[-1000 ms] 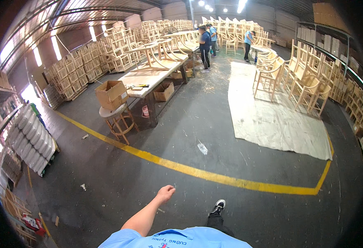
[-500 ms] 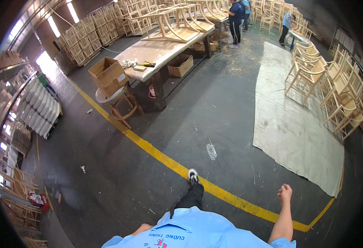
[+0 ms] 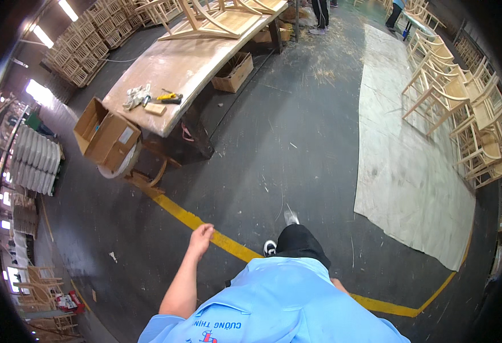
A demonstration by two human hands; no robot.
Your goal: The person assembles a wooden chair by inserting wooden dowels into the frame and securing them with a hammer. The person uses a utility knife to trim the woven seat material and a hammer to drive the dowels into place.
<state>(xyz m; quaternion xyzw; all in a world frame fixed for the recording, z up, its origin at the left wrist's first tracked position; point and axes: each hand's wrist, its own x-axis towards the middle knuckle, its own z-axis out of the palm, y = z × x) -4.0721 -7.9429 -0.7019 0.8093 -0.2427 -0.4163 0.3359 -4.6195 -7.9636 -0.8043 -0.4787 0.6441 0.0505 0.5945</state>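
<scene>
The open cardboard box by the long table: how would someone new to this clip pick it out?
Find the long table running up the left half of the head view. At its near end an open cardboard box sits on a low round stool. Unlike the box under the table, it is raised, flaps spread.

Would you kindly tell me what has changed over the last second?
The person has walked closer to the long workbench, which now looms larger. The left hand has swung forward, empty with loose fingers; the right hand, forward half a second ago, is out of sight. The cardboard box, yellow floor line and chairs stayed put.
</scene>
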